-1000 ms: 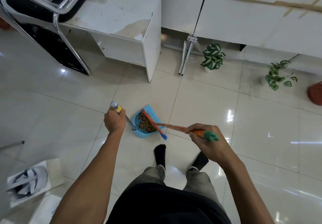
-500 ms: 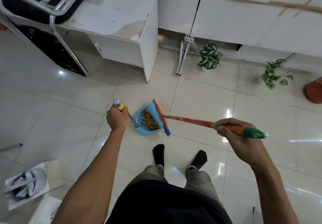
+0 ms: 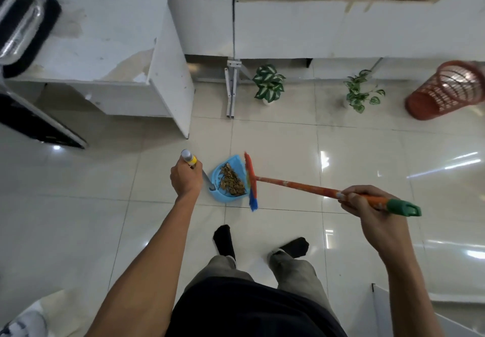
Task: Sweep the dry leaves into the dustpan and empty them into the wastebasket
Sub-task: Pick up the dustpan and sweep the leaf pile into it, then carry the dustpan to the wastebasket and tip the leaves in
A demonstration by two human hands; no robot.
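Wastebasket [image 3: 443, 92] partly off-frame, rt edge

The person wears a black fabric top [image 3: 249, 310] over loose, creased grey-olive cloth trousers [image 3: 291, 271], whose hems bunch at the ankles. Plain black socks [image 3: 223, 239] cover both feet. Both forearms [image 3: 147, 271] are bare all the way down to the left hand [image 3: 185, 179] and the right hand [image 3: 370, 216].

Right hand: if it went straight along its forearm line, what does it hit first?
Probably nothing close. The right hand, gripping the broom handle, points over bare tile between the left plant and the right plant, so the white cabinet would come first. Depth is unclear.
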